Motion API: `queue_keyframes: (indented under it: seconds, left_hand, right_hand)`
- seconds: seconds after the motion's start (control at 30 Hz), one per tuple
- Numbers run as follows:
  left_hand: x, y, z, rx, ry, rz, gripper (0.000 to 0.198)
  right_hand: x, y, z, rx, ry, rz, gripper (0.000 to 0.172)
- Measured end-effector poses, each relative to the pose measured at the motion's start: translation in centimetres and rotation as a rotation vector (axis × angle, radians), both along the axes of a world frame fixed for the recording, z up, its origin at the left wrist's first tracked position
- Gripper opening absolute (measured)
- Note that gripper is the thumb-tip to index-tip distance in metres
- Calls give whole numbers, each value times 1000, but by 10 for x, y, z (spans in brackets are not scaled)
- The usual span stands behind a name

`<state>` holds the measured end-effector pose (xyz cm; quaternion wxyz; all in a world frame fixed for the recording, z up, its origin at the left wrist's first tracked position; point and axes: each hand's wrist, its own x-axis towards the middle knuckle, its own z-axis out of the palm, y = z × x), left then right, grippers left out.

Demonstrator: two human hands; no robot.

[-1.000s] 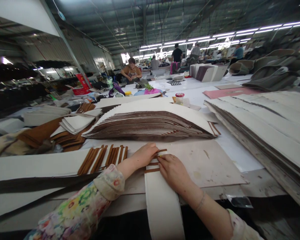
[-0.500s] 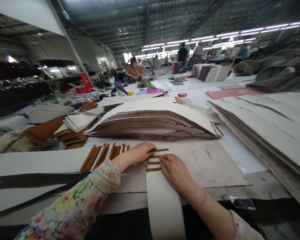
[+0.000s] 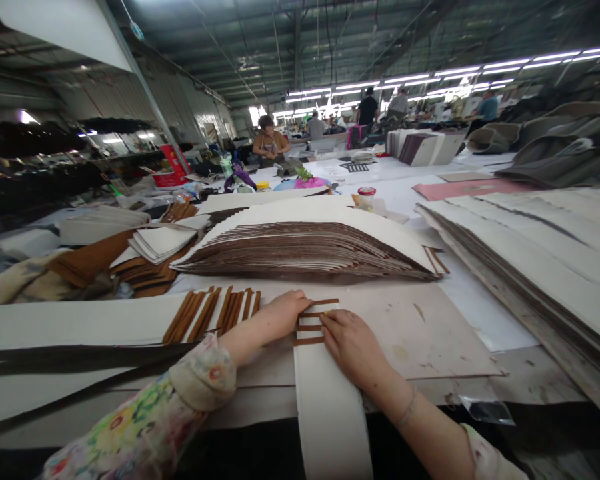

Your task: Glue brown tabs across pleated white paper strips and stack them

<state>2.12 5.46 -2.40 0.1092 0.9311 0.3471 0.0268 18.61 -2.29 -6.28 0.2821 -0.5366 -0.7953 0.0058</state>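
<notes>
A long white panel (image 3: pixel 330 407) runs from the board over the table's front edge, with several narrow brown strips (image 3: pixel 310 341) lying across its far end. My left hand (image 3: pixel 287 313) is at the panel's left edge, fingers closed by the end of one of the upper strips; its fingertips are partly hidden. On the right edge, my right hand (image 3: pixel 354 343) has thumb and fingers pinched together at the right end of the second strip. A small yellow spot shows at those fingertips. To the left, brown strips (image 3: pixel 210 313) lie in a row across another white panel (image 3: pixel 75 323).
Beyond my hands lies a thick stack of white panels (image 3: pixel 300 240) with brown undersides. Another tall stack (image 3: pixel 545 240) fills the right. Brown and white pieces (image 3: pixel 155 257) are piled at left. A jar with a red lid (image 3: pixel 366 198) stands behind. Across the table sits a person (image 3: pixel 271 143).
My left hand has shifted slightly left and down, its fingers drawing back from over the panel toward its left edge. The right hand stays on the strip's end.
</notes>
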Motion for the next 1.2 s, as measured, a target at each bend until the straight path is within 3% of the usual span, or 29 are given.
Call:
queue_keyframes:
  seconds: [0.17, 0.33, 0.57, 0.67, 0.83, 1.03, 1.2]
  left_hand:
    - [19, 6, 1, -31, -40, -79, 34]
    - [22, 0, -5, -61, -110, -33, 29]
    - [1, 4, -10, -130, -304, 326, 25]
    - [0, 4, -10, -265, -391, 464, 28]
    - [-3, -1, -4, -631, -610, 635, 26]
    - [-14, -20, -1, -983, -917, 694, 26]
    - [-19, -37, -1, -1108, -1057, 735, 21]
  right_hand:
    - [1, 1, 1, -17, -4, 5, 24]
    - [0, 1, 1, -12, -11, 2, 24]
    - [0, -1, 1, 16, -5, 7, 23]
    - [1, -2, 1, 17, 8, 2, 24]
    - [2, -2, -1, 26, 10, -7, 23]
    - [2, -1, -2, 30, 16, -27, 23]
    - [2, 0, -6, 49, 40, -43, 26]
